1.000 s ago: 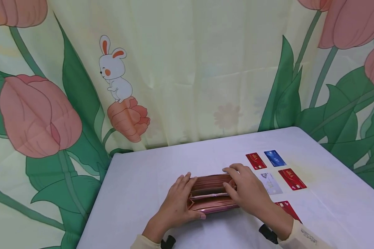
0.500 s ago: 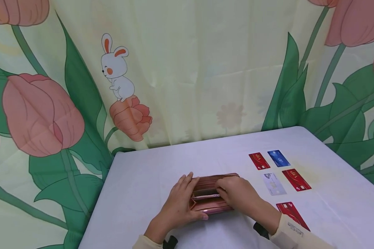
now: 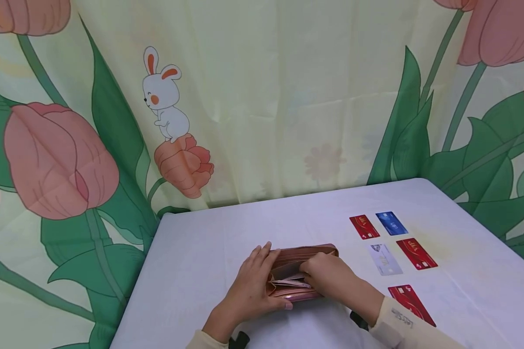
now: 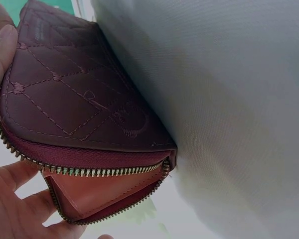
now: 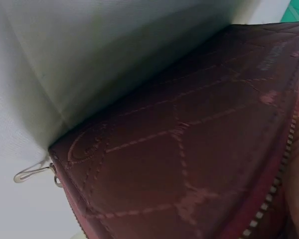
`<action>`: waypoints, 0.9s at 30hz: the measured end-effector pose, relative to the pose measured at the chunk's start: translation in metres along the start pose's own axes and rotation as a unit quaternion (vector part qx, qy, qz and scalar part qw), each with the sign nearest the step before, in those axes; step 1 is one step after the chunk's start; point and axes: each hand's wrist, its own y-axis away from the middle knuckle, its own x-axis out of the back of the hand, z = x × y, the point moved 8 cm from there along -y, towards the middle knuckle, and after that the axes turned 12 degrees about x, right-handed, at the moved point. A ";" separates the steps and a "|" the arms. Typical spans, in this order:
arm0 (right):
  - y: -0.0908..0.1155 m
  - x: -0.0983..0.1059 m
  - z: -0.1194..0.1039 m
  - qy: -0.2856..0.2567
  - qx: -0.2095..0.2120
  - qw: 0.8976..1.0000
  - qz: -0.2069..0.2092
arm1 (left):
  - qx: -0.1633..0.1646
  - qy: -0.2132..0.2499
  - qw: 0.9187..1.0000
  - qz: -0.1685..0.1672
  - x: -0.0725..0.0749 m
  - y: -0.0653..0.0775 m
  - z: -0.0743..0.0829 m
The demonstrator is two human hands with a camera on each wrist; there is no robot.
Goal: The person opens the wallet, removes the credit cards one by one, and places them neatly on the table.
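Observation:
A dark pink long wallet (image 3: 299, 295) stands unzipped on the table, its mouth upward. My left hand (image 3: 254, 282) grips its left end, thumb along the near cover and fingers at the far side. The fingers of my right hand (image 3: 332, 276) reach down into the wallet by the inner divider (image 3: 290, 282); their tips are hidden, so I cannot tell what they hold. From the left wrist, the quilted cover (image 4: 74, 84) and toothed zip (image 4: 104, 172) show. The right wrist view has the same stitched wallet (image 5: 164, 164) with a metal zip pull (image 5: 30, 173).
Several cards lie flat to the right: a small red one (image 3: 364, 227), a blue one (image 3: 391, 223), a pale one (image 3: 384, 259), another red one (image 3: 417, 253), and a red one (image 3: 412, 304) nearest my right sleeve. A white cloth covers the table (image 3: 192, 271); a printed curtain hangs behind.
My right hand has left the wallet's right end and moved left into its opening, fingers curling inside. The inner divider has shifted and tilted toward me. My left hand keeps its hold.

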 end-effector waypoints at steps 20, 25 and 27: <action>0.000 -0.005 -0.007 0.041 0.065 0.997 -0.001 | 0.007 -0.001 1.000 -0.005 -0.001 0.000 0.001; 0.005 0.005 -0.008 0.045 0.068 0.997 0.018 | 0.002 -0.005 1.000 0.003 -0.001 0.000 0.001; 0.007 0.010 -0.008 0.042 0.067 0.996 0.029 | 0.004 -0.005 1.000 0.002 -0.001 0.001 0.001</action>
